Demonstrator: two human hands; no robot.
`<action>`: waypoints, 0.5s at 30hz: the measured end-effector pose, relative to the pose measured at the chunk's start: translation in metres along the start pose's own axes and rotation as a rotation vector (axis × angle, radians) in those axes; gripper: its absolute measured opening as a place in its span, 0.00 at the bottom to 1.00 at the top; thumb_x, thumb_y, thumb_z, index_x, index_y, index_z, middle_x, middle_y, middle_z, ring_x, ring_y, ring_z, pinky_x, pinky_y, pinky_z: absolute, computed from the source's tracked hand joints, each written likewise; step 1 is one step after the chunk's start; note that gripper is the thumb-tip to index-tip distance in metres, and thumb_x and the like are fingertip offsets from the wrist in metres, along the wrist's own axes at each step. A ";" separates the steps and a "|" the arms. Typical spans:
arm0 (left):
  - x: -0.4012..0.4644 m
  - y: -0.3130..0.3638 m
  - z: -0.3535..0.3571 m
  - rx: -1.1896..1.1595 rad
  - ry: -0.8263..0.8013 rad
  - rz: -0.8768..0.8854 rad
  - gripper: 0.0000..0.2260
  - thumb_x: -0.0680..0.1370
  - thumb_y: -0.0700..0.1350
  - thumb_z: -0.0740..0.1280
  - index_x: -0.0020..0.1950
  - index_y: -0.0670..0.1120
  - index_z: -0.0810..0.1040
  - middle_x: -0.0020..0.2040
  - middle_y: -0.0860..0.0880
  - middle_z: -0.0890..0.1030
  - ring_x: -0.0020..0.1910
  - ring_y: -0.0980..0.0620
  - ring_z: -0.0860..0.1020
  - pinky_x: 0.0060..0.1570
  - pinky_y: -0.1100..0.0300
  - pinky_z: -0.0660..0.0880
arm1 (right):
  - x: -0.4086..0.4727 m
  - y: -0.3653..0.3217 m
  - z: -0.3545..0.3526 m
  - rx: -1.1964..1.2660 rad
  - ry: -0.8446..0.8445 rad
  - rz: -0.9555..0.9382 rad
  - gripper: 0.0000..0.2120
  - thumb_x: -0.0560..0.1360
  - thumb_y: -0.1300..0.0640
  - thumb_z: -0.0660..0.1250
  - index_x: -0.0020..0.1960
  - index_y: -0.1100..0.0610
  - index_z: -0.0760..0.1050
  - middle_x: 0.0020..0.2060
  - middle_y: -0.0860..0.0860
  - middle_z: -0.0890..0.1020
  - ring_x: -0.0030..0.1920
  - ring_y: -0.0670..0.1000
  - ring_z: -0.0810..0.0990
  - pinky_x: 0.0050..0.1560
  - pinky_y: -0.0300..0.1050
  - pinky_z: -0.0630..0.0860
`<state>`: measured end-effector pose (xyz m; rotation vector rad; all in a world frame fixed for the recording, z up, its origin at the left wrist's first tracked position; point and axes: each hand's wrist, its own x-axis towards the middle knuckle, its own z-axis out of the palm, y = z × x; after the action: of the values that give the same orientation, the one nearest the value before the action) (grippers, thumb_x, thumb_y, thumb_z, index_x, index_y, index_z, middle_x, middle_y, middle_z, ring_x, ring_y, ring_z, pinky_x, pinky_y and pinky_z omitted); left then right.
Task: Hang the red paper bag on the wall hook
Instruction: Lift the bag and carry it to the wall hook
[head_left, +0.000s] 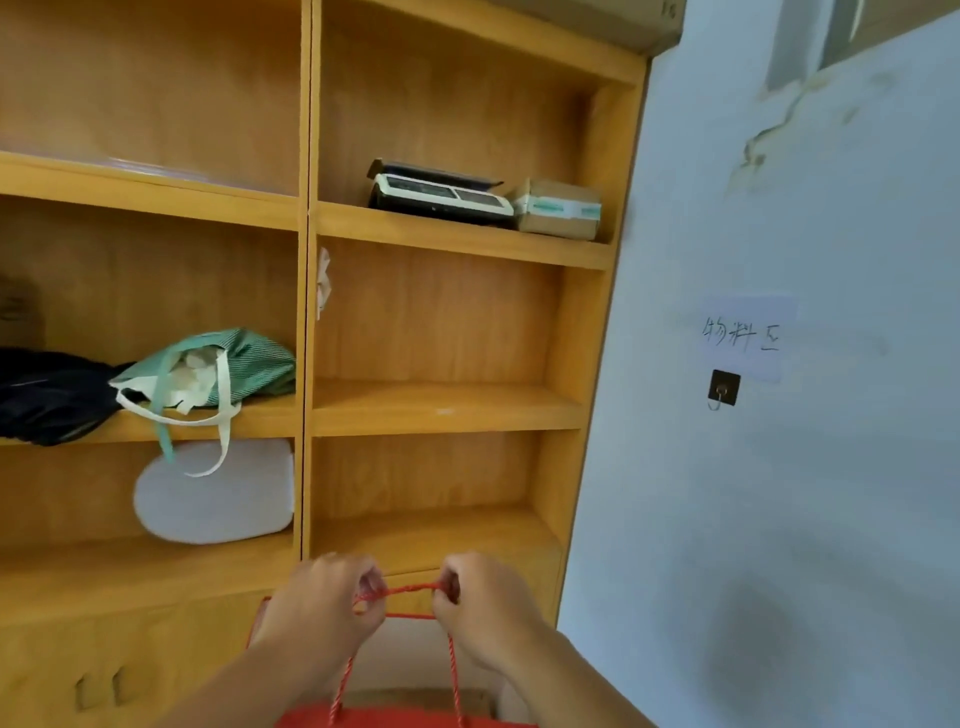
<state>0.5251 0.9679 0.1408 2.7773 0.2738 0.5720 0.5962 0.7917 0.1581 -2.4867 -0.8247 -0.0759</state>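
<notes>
We held the red paper bag (405, 719) low by its twisted red cord handles (402, 591), left hand (317, 605) and right hand (485, 608) pinching them taut; next, carrying up-right to the small metal wall hook (723, 389).

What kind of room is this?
Probably a storeroom or supply corner. Tall wooden shelves hold a weighing scale, a small cardboard box and a green cloth bag, and a handwritten paper label sits above a dark wall hook.

Red paper bag (405, 719) hangs low by twisted red cord handles (410, 590); wall hook (723, 389) bare.
</notes>
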 end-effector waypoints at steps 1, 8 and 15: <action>0.016 -0.002 0.006 -0.013 -0.007 0.019 0.03 0.73 0.52 0.70 0.40 0.59 0.78 0.37 0.62 0.80 0.38 0.64 0.77 0.36 0.67 0.76 | 0.013 0.006 0.000 -0.020 0.012 0.010 0.05 0.78 0.52 0.66 0.48 0.51 0.80 0.44 0.49 0.85 0.44 0.50 0.82 0.45 0.50 0.83; 0.131 -0.035 0.045 -0.077 -0.024 0.218 0.02 0.74 0.53 0.70 0.42 0.58 0.78 0.37 0.63 0.79 0.39 0.65 0.76 0.42 0.67 0.75 | 0.101 0.039 0.006 -0.092 0.035 0.126 0.06 0.78 0.50 0.68 0.51 0.51 0.80 0.45 0.49 0.85 0.45 0.49 0.82 0.46 0.43 0.82; 0.249 -0.037 0.086 -0.173 -0.094 0.487 0.02 0.73 0.53 0.68 0.41 0.58 0.77 0.38 0.61 0.79 0.42 0.60 0.76 0.44 0.60 0.77 | 0.171 0.067 -0.006 -0.246 0.101 0.363 0.05 0.74 0.50 0.68 0.45 0.50 0.80 0.41 0.48 0.84 0.43 0.48 0.82 0.38 0.35 0.73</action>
<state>0.7808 1.0424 0.1419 2.6873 -0.4632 0.5372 0.7738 0.8358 0.1685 -2.7967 -0.3287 -0.1833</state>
